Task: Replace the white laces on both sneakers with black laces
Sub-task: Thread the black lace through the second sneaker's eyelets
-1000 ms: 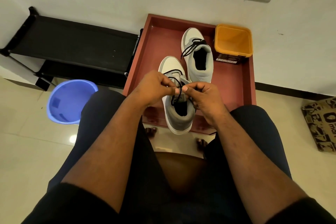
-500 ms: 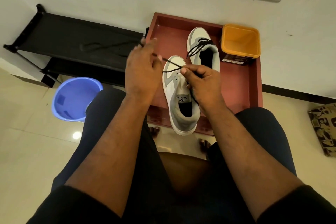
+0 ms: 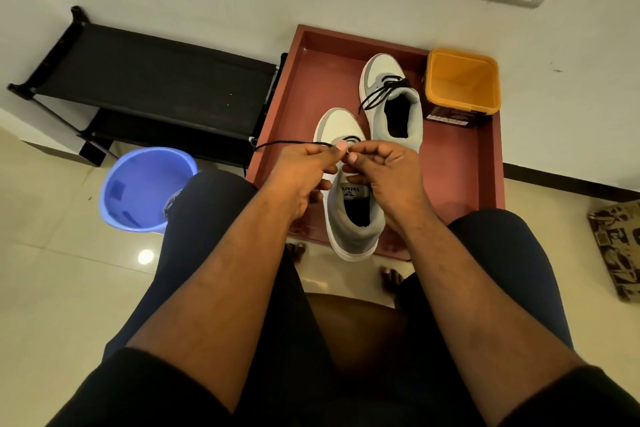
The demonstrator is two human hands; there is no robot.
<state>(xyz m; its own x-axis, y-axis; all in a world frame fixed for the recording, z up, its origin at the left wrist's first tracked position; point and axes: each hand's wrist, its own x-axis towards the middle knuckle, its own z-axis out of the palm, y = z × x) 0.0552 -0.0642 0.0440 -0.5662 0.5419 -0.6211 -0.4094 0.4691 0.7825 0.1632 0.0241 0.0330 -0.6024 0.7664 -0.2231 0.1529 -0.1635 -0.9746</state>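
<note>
Two white and grey sneakers stand on a reddish-brown tray (image 3: 460, 163). The near sneaker (image 3: 349, 215) lies under my hands, its heel over the tray's front edge. A black lace (image 3: 287, 143) runs from its eyelets out to the left. My left hand (image 3: 304, 170) pinches this lace above the sneaker's tongue. My right hand (image 3: 384, 170) meets it, fingertips pinching the lace at the same spot. The far sneaker (image 3: 394, 104) carries a black lace (image 3: 381, 94) with loose ends lying across its front.
An orange square tub (image 3: 462, 80) stands in the tray's far right corner. A blue bucket (image 3: 145, 184) sits on the floor at left, a black rack (image 3: 149, 87) behind it. A patterned mat (image 3: 616, 250) lies at right. My knees flank the tray.
My left hand, raised and pulling the lace up to the left half a second ago, has come back down to meet my right hand above the tongue. The lace now trails left.
</note>
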